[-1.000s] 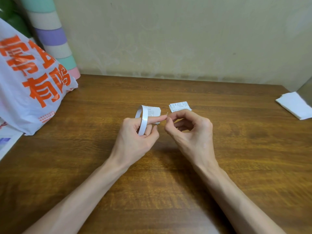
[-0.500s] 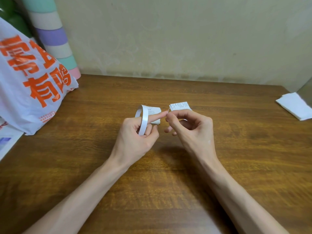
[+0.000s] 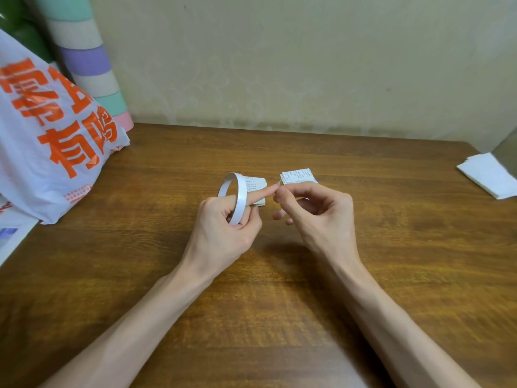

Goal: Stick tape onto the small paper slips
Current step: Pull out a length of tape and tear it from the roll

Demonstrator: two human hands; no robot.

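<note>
At frame centre the tape roll point(image 3: 241, 193) is gripped on edge by the left hand point(image 3: 221, 233), the forefinger threaded through and pointed right along its axis; the tape end point(image 3: 279, 182) is pinched by the right hand point(image 3: 319, 217). Paper slips point(image 3: 298, 176) lie flat just above

Bare bench point(image 3: 391, 261) lies open at 6 and 2 o'clock from the left hand point(image 3: 223, 228) and right hand point(image 3: 321, 217). Plastic bag point(image 3: 50, 135) and striped roll point(image 3: 89, 60) block 10; slip stack point(image 3: 256, 186) and single slip point(image 3: 299, 176) crowd 12; folded white paper point(image 3: 489, 175) lies well apart at 3
</note>
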